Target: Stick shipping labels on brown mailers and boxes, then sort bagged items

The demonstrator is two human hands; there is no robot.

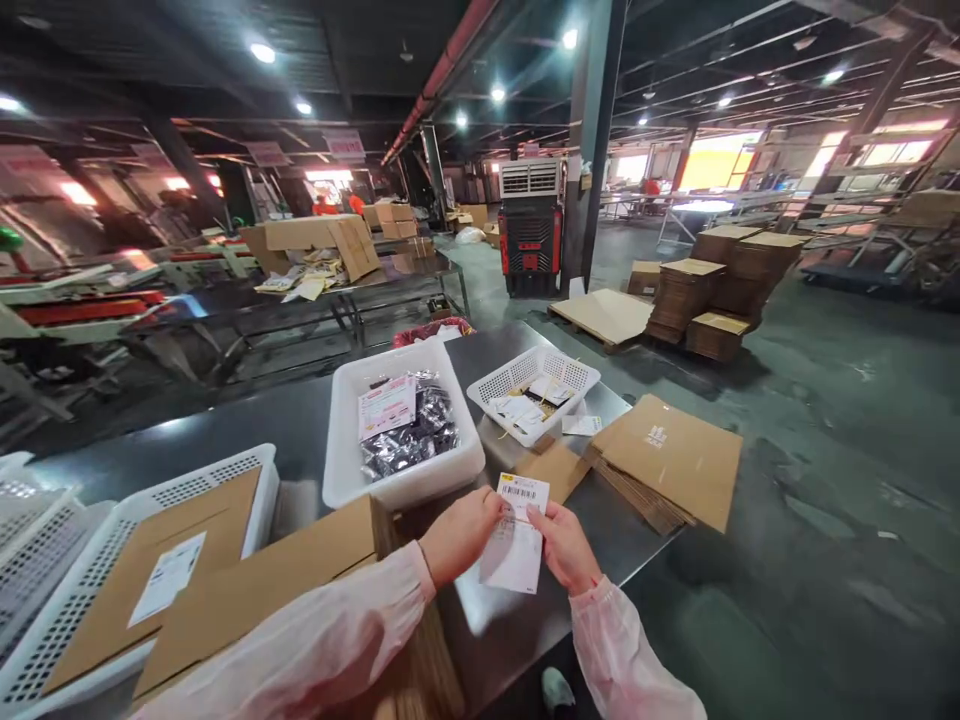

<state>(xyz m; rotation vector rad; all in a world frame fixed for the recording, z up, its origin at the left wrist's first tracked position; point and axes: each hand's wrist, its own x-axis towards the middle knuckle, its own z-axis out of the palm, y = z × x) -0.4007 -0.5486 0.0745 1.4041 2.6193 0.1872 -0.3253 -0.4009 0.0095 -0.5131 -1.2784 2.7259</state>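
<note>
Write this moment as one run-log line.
left hand: holds printed slip | right hand: holds same slip | ahead: white tub, perforated basket

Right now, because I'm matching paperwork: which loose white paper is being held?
The barcoded slip, in the left hand and right hand; other papers lie in or beside the small basket.

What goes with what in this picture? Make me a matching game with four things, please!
Things:
1. slip
2. dark packets
3. machine
4. sleeves

Places and colours:
A. beside a pillar
B. pale pink
C. held by the left hand and right hand
D. inside a white tub

Right pairs: 1-C, 2-D, 3-A, 4-B
</note>
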